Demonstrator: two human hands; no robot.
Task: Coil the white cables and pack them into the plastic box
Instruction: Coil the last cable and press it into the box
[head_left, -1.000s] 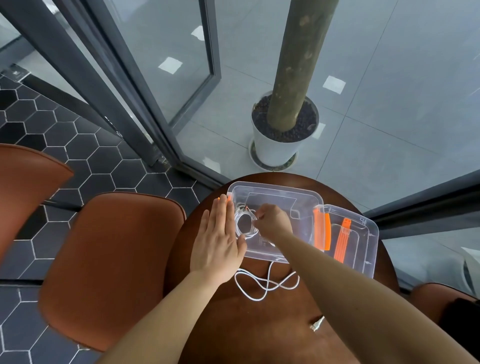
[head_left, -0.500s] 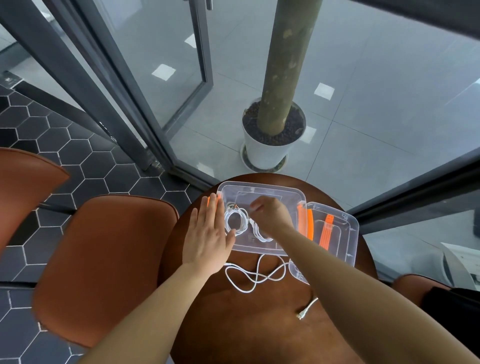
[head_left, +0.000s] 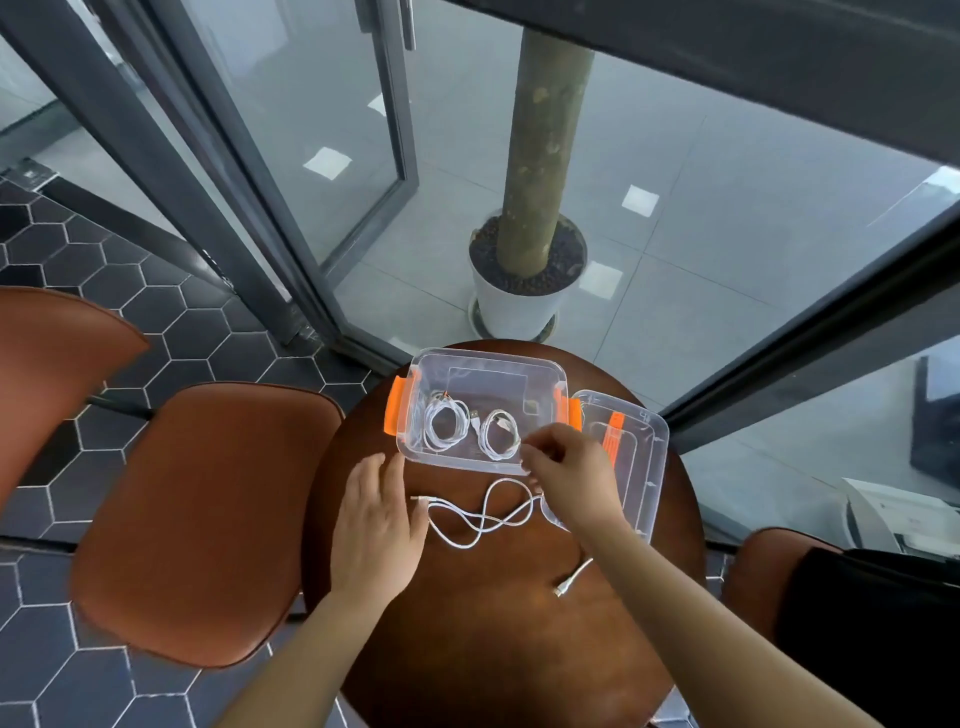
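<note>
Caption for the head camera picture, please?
Two coiled white cables sit in the clear plastic box; a loose white cable lies on the round brown table beside the left hand.

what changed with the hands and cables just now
The left hand drew back from the box to the table by the loose cable. The right hand withdrew to the near rim, leaving the second coil inside. The first coil, lid and loose cable stayed.
</note>
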